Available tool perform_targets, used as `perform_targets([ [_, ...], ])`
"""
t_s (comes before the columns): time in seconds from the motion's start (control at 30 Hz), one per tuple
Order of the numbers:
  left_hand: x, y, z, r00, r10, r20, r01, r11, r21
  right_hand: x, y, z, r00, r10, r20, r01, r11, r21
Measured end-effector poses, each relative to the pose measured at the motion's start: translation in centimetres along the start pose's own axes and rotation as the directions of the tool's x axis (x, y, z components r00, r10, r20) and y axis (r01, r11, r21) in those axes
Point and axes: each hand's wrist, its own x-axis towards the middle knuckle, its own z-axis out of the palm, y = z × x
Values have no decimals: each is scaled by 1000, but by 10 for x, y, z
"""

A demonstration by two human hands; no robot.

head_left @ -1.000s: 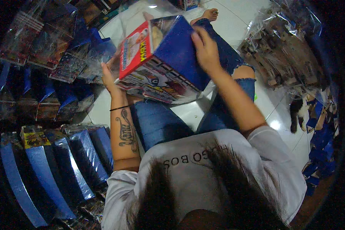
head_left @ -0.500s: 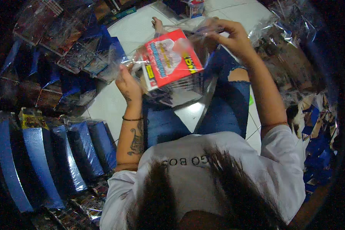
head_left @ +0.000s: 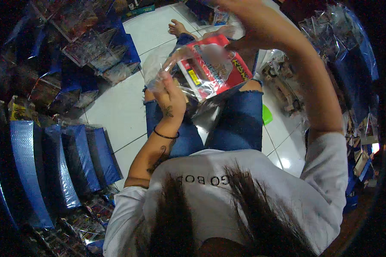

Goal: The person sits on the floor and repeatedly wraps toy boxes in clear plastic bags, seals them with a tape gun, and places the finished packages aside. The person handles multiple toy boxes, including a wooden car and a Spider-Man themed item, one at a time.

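Over my lap is a red and white box-shaped package [head_left: 240, 70] in a clear plastic bag [head_left: 154, 68]. It is tilted, with a yellow label on its left side. My left hand [head_left: 171, 92] is closed on the gathered plastic at the package's left end, its thumb pointing up. My right hand [head_left: 255, 28] is raised at the top of the view, just beyond the package's far right corner. Motion smears it and its fingertips run out of the picture, so I cannot make out whether it touches the plastic.
Blue-sided boxes [head_left: 28, 167] stand in a row at the left. Plastic-wrapped packs [head_left: 90, 55] pile up behind them, and more wrapped stacks [head_left: 283, 85] line the right. A bright green object [head_left: 267, 115] lies on the white tiled floor [head_left: 116, 113] beside my knee.
My right hand has moved up and away from the bag's right end, where it was pinching the plastic. My left hand and the package have shifted to the right in the view.
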Motion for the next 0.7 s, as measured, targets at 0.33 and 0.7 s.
perform_targets([
  [0.33, -36, 77, 36, 443, 353, 824, -880, 350, 323, 16, 34, 45, 959, -130, 250, 153, 986, -73],
  [0.7, 17, 63, 25, 668, 304, 679, -719, 501, 483, -47, -6, 72, 968, -189, 164, 225, 946, -235],
])
